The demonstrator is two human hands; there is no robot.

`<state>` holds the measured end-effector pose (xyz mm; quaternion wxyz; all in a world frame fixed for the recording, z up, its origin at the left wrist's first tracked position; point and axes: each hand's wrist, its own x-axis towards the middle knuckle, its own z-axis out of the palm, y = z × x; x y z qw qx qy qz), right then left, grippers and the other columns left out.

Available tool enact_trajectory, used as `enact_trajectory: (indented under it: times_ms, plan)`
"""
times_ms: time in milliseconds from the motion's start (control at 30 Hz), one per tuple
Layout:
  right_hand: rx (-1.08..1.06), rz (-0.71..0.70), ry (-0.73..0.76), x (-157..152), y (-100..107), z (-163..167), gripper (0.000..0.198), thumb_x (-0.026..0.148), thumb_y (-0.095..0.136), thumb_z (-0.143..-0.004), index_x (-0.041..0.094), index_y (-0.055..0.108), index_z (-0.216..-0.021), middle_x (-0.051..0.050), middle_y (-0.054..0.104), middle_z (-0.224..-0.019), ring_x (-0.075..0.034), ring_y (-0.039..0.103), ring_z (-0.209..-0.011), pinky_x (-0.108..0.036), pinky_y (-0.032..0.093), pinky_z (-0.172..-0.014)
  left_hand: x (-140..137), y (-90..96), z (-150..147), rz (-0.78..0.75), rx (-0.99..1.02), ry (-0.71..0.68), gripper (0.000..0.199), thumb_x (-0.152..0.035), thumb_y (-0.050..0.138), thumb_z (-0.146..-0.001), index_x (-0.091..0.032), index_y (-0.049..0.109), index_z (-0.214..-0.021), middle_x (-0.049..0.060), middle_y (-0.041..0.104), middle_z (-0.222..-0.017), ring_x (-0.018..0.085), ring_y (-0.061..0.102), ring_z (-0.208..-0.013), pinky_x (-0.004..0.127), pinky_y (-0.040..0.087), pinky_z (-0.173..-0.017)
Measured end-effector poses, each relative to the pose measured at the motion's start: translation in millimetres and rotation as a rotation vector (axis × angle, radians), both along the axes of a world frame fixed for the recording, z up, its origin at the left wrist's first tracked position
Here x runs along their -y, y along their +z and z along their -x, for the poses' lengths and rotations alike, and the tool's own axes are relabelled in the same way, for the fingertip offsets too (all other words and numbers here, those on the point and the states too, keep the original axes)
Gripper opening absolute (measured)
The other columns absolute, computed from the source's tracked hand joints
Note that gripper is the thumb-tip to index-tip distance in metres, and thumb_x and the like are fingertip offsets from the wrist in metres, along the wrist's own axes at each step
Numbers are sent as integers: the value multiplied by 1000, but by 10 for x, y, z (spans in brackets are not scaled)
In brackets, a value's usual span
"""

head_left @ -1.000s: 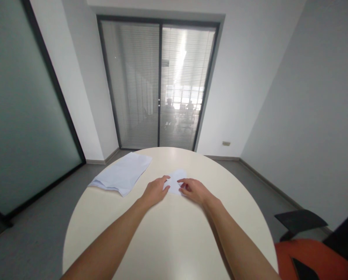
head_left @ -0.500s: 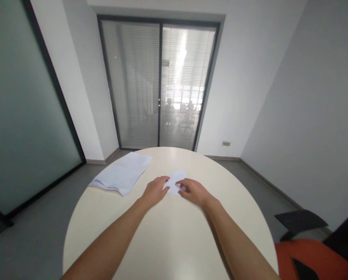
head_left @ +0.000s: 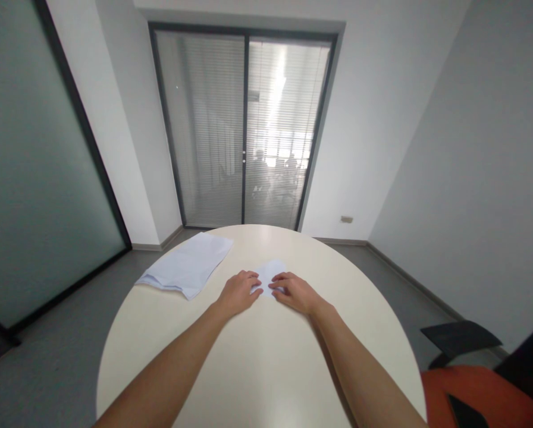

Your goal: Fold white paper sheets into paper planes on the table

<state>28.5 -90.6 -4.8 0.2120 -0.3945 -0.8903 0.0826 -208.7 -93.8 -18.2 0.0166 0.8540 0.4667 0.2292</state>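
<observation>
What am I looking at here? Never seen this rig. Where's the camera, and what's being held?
There is no machine: these are a person's bare left hand and right hand. A single camera worn on the head looks forward and down over the forearms, so every picture shares that viewpoint. On the round table lies a small white paper, with the fingers of both hands at its sides; whether either grip pinches it is too small to tell. Larger white paper sheets lie farther left, near the table's edge.
</observation>
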Motion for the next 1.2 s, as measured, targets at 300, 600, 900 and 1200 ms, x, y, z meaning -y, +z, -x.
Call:
enact_trajectory:
  times_ms: [300,600,900,1200]
  plan:
    - [-5,-32,28,40,43,61,29,32,58,-91,22,74,-112,-8,71,-103,-23,63,-99,-36,49,-92,52,13,-23,-59,-57,8,37,-46,57,-91,-22,71,-116,10,62,-127,28,52,-118,43,45,-101]
    - [32,-13,40,-15,-82,80,48,35,55,-91,15,61,-134,-15,58,-139,-29,49,-132,-47,36,-113,62,-19,-29,14,-120,17,56,-56,49,-92,-22,58,-135,12,54,-143,30,47,-131,46,38,-110]
    - [79,78,27,23,-23,77,55,42,52,-93,15,55,-141,-16,48,-148,-30,41,-140,-48,28,-118,-20,-123,-25,68,-119,226,48,-46,43,-96,-28,55,-138,12,46,-150,34,38,-140,57,26,-113]
    - [97,95,5,51,-14,74,63,50,58,-89,15,55,-141,-17,46,-149,-33,41,-139,-48,28,-118,-9,-29,7,-92,-65,418,38,-40,56,-91,-20,62,-123,13,57,-137,30,49,-125,45,36,-106]
